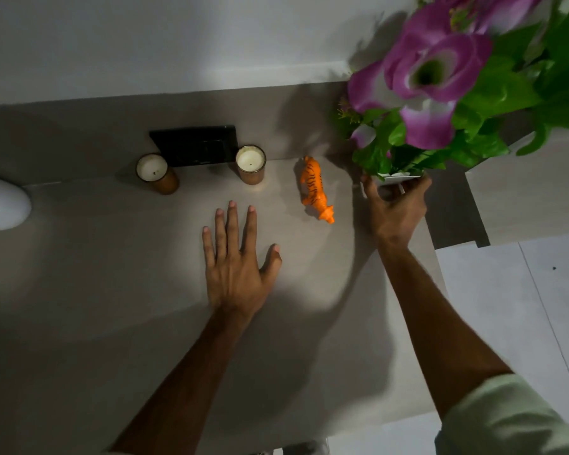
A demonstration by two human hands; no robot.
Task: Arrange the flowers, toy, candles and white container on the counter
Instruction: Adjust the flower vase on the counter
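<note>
While the left hand [235, 257] lay flat and spread on the bench [112, 290], the right hand [395, 205] gripped the flowers' [440, 77] white pot [395, 177] at far right, beside the toy tiger [316, 189]; two candles [151, 172] stood farther left.

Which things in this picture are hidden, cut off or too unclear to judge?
- White pot of the flowers, head view: mostly covered by leaves and the right hand; whether it touches the counter is unclear.
- White object at left: cut off by the frame edge.
- Black device against the wall: too dark to identify.
- Flower tops: cut off at the top edge and blurred.
</note>
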